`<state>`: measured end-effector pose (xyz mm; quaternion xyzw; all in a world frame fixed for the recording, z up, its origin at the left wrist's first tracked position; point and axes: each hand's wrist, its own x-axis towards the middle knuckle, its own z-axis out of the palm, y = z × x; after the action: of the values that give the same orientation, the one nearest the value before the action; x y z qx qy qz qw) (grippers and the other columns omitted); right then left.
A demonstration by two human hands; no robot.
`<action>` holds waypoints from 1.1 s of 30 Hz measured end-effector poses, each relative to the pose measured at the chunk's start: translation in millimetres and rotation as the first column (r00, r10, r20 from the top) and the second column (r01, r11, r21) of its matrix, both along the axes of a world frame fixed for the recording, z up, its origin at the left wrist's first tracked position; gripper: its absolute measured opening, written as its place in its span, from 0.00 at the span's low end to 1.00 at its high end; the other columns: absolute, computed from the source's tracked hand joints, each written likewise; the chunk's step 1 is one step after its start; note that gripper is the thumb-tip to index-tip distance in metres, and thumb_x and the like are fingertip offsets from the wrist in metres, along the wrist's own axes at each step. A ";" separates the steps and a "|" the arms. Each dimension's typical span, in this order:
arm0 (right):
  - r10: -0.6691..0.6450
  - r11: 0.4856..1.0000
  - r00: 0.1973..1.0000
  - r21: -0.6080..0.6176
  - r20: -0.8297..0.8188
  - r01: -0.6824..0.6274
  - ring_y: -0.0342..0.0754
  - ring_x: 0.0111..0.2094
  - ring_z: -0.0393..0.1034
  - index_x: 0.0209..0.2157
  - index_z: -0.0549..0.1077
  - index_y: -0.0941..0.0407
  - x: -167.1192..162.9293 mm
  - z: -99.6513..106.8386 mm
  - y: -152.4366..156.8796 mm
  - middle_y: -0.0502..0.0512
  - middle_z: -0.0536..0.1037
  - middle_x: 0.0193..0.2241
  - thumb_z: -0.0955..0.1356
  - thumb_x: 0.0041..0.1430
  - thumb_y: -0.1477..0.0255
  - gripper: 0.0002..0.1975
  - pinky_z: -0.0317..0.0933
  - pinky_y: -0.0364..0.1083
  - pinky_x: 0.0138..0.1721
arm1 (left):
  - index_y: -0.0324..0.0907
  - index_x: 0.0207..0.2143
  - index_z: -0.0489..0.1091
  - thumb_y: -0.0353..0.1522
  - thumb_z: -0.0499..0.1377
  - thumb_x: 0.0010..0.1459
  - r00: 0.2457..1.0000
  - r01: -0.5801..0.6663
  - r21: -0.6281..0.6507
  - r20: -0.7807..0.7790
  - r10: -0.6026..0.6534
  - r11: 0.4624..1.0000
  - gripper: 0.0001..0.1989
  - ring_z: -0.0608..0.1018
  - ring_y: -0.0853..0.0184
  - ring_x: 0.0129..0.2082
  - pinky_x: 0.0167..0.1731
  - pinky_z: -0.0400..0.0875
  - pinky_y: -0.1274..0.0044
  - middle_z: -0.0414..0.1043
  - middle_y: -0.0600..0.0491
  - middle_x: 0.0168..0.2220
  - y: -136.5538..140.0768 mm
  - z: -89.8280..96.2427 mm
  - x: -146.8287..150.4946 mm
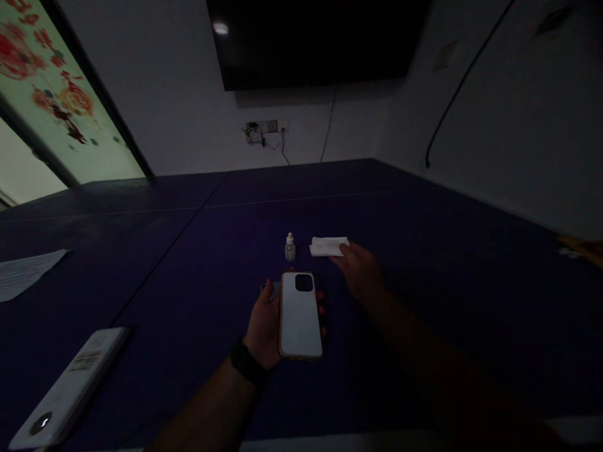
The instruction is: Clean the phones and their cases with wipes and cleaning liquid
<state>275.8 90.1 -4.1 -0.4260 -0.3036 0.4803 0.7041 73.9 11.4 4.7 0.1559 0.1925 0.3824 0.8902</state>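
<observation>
My left hand, with a dark band on its wrist, is closed around a phone case. The case has a pale back, a brownish rim and a dark camera cutout at its top. Folded white tissue is pinched in my right hand, a little above the purple surface. Between and beyond my hands stands a small clear dropper bottle with a white cap. Partly hidden behind my left thumb is a greyish flat object, too dim to name.
At the lower left lies a long white device with a round dark spot. A printed sheet rests at the left edge. Beyond the surface are wall sockets with cables and a dark screen. Something yellow lies far right.
</observation>
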 end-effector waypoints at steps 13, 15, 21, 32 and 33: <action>-0.104 0.789 0.064 0.121 0.993 -0.602 0.55 0.63 0.67 0.57 0.75 0.56 -49.3 6.1 -58.7 0.60 0.74 0.61 0.63 0.64 0.82 0.22 0.54 0.58 0.69 | 0.44 0.60 0.68 0.52 0.40 0.69 0.974 -0.162 0.080 -0.145 0.172 0.984 0.32 0.80 0.54 0.50 0.50 0.73 0.63 0.75 0.44 0.55 4.9 -23.9 13.9; -0.131 0.776 -0.030 0.083 0.991 -0.626 0.57 0.65 0.65 0.58 0.74 0.60 -51.1 9.2 -63.6 0.65 0.72 0.61 0.62 0.64 0.83 0.23 0.53 0.59 0.69 | 0.44 0.62 0.66 0.51 0.40 0.69 0.979 -0.126 0.067 -0.154 0.135 0.990 0.32 0.80 0.54 0.50 0.51 0.72 0.62 0.75 0.44 0.54 5.2 -22.3 11.7; -0.159 0.590 -0.094 0.018 0.983 -0.807 0.56 0.63 0.68 0.58 0.73 0.63 -43.5 20.1 -76.8 0.67 0.73 0.60 0.65 0.61 0.82 0.24 0.52 0.56 0.70 | 0.43 0.64 0.64 0.57 0.37 0.66 0.978 -0.054 0.119 -0.196 0.076 0.991 0.38 0.80 0.52 0.49 0.52 0.69 0.60 0.77 0.43 0.51 5.0 -17.1 1.1; -0.126 0.561 -0.115 -0.025 0.985 -0.828 0.54 0.63 0.67 0.58 0.74 0.61 -42.2 19.2 -80.3 0.65 0.74 0.60 0.64 0.65 0.78 0.21 0.55 0.53 0.69 | 0.42 0.64 0.64 0.57 0.35 0.66 0.978 -0.071 0.072 -0.189 0.084 0.995 0.40 0.80 0.53 0.50 0.54 0.68 0.60 0.78 0.43 0.49 4.4 -16.2 0.3; -0.114 0.520 -0.098 -0.024 0.989 -0.854 0.54 0.63 0.68 0.58 0.74 0.61 -41.1 19.4 -82.7 0.65 0.75 0.59 0.65 0.65 0.77 0.21 0.55 0.52 0.68 | 0.41 0.63 0.65 0.57 0.35 0.66 0.979 -0.089 0.062 -0.180 0.099 0.994 0.40 0.80 0.53 0.50 0.54 0.68 0.60 0.78 0.43 0.48 4.7 -16.2 -0.6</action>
<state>234.6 7.3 15.3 -0.2037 -0.9536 0.1082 0.1934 73.3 16.1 -11.6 0.2049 0.2704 0.4132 0.8451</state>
